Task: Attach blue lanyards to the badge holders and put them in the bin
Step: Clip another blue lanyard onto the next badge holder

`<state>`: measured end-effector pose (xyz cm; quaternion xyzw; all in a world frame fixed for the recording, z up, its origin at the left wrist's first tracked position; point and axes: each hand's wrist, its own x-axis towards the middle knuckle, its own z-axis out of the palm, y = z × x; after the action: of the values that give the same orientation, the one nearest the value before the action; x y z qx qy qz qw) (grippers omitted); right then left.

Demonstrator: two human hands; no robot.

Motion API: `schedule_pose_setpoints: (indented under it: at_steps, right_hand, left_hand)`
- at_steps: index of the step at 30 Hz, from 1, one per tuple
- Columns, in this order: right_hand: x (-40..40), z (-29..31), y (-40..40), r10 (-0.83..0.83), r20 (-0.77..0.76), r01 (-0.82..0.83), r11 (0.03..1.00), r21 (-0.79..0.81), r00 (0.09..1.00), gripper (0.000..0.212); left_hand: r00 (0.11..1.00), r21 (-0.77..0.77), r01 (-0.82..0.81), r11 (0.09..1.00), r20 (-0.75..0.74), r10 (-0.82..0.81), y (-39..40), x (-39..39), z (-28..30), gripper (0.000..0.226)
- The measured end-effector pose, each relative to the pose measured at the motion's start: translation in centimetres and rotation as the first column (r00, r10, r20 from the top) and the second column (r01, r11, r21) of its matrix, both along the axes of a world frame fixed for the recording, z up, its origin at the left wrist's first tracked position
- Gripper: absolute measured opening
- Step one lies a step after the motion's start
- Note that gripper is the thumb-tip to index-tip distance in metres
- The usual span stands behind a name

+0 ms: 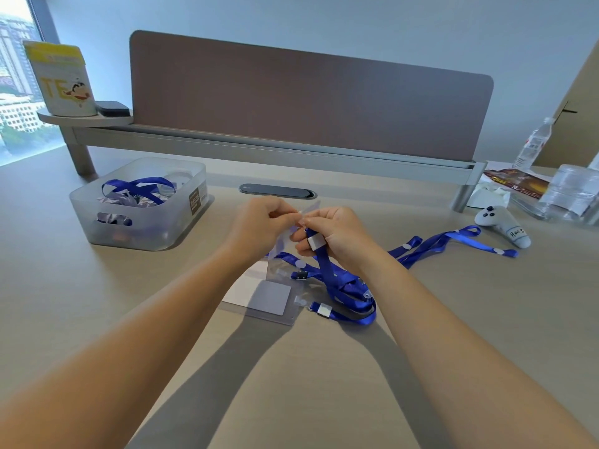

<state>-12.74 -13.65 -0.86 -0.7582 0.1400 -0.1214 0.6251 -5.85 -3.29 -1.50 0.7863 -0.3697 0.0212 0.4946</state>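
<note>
My left hand pinches a clear badge holder held above the desk. My right hand grips the clip end of a blue lanyard right against the holder's top edge. The strap hangs down from that hand into a loose pile of blue lanyards on the desk. Below my hands lie more clear badge holders with white cards inside. A translucent bin at the left holds finished lanyards and holders.
More blue lanyards trail to the right, toward a white controller. Clear plastic packs, a water bottle and a printed packet sit at the far right. A brown divider panel stands behind.
</note>
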Motion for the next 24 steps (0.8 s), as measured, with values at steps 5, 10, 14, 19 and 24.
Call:
schedule_pose_setpoints:
  at_steps: [5,10,14,19,24]
  right_hand:
    - [0.0,-0.1,0.1,0.010,-0.004,-0.011,0.993,-0.117,1.000,0.027]
    - [0.1,-0.4,0.4,0.001,0.027,0.004,0.977,-0.215,1.000,0.026]
    - [0.3,-0.8,0.6,-0.024,0.075,0.046,0.951,-0.306,0.997,0.027]
    - [0.5,-0.5,0.7,-0.045,0.122,0.087,0.927,-0.364,0.992,0.028]
    - [0.5,0.0,0.4,-0.037,0.122,0.081,0.922,-0.379,0.992,0.026]
  left_hand:
    - [0.983,0.112,0.048,0.993,-0.181,-0.027,-0.1,0.6,0.9,0.024]
    - [0.983,0.156,0.079,0.985,-0.174,-0.051,0.2,0.9,1.5,0.021]
    - [0.994,0.168,0.061,0.984,-0.103,-0.044,0.2,0.9,1.6,0.021]
    - [0.984,0.182,0.091,0.979,-0.166,-0.061,0.3,1.0,2.3,0.021]
    - [0.978,0.193,0.116,0.974,-0.195,-0.078,0.3,1.1,2.8,0.022]
